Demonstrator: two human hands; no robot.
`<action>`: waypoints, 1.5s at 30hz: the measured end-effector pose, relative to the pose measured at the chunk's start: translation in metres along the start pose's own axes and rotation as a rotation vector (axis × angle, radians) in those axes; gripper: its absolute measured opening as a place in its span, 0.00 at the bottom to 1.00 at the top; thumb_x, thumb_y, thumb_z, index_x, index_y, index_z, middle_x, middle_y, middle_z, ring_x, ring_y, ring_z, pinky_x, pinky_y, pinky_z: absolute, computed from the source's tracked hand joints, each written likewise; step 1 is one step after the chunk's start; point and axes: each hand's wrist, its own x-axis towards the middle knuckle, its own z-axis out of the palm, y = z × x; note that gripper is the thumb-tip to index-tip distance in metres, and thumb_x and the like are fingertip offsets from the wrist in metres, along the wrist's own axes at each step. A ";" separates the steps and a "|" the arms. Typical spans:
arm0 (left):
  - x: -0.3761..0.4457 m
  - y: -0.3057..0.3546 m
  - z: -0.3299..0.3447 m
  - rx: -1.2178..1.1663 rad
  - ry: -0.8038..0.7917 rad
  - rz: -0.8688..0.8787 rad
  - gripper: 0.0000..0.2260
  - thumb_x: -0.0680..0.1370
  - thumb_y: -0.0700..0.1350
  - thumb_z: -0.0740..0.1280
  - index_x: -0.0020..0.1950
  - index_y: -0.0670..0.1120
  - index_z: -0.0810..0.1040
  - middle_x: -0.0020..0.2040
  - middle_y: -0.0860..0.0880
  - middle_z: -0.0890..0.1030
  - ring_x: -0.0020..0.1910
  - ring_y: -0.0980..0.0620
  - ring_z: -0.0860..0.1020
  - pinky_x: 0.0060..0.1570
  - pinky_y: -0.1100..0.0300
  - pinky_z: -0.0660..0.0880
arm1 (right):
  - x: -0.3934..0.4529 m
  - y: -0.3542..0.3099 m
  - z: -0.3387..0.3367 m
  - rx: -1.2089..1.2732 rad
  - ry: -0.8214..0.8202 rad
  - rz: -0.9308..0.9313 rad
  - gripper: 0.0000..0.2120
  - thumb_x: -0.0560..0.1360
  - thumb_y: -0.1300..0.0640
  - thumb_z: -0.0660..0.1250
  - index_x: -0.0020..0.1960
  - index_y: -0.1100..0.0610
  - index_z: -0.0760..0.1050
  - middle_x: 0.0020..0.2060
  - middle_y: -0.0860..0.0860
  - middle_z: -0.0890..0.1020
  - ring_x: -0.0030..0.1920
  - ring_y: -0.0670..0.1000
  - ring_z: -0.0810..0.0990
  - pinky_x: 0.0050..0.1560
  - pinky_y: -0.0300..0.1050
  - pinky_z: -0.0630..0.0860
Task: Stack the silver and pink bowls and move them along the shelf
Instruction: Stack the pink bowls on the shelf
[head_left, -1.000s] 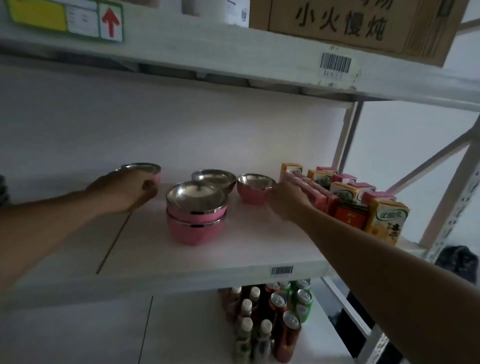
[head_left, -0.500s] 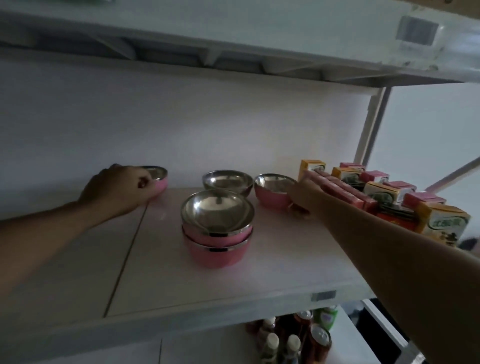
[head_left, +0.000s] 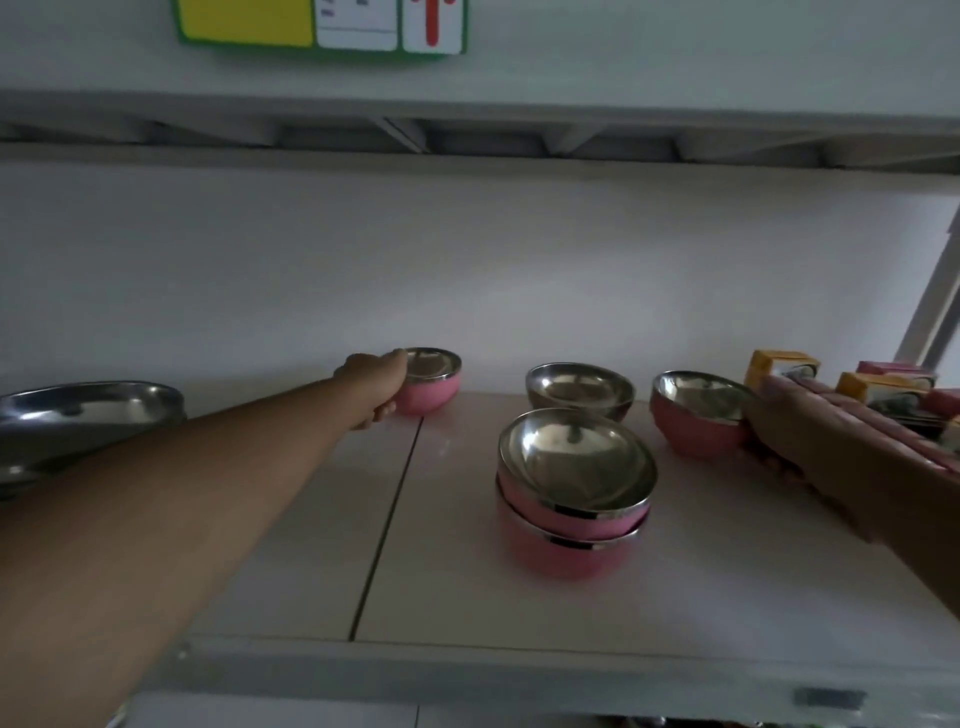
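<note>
While left hand (head_left: 375, 383) grips far-left pink bowl (head_left: 429, 380) at its left rim, fingers curled round side, right hand (head_left: 795, 431) grips right pink bowl (head_left: 696, 415) at its right side. Both bowls sit on shelf (head_left: 291, 545). Stack of two pink bowls (head_left: 574, 506) stands nearer, between hands. Silver bowl (head_left: 579, 391) behind stack. Steel tray (head_left: 78, 415) far left. Cartons (head_left: 852, 389) far right.

Occlusions, head view.
Right hand (head_left: 795, 421) covers pink bowl (head_left: 691, 423) side; steel tray (head_left: 88, 410) cut at left edge.
</note>
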 end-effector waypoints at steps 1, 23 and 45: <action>0.002 0.002 0.002 -0.028 -0.034 -0.033 0.22 0.80 0.58 0.59 0.51 0.42 0.84 0.27 0.47 0.82 0.20 0.52 0.73 0.24 0.68 0.67 | 0.002 0.004 -0.005 0.004 -0.022 0.005 0.08 0.82 0.58 0.62 0.54 0.62 0.76 0.38 0.61 0.79 0.29 0.56 0.75 0.32 0.49 0.76; -0.102 0.000 -0.044 -0.016 0.075 0.073 0.15 0.82 0.49 0.64 0.41 0.41 0.80 0.27 0.45 0.80 0.20 0.53 0.71 0.20 0.66 0.66 | 0.001 -0.054 0.014 0.160 -0.212 0.012 0.21 0.80 0.50 0.61 0.34 0.60 0.78 0.21 0.56 0.79 0.16 0.51 0.70 0.22 0.38 0.68; -0.212 -0.037 -0.083 -0.164 0.011 0.129 0.15 0.83 0.47 0.61 0.44 0.41 0.82 0.23 0.49 0.80 0.16 0.56 0.70 0.18 0.67 0.65 | -0.143 -0.002 -0.052 0.259 -0.083 0.091 0.24 0.82 0.41 0.61 0.38 0.58 0.76 0.18 0.52 0.76 0.15 0.48 0.68 0.18 0.36 0.65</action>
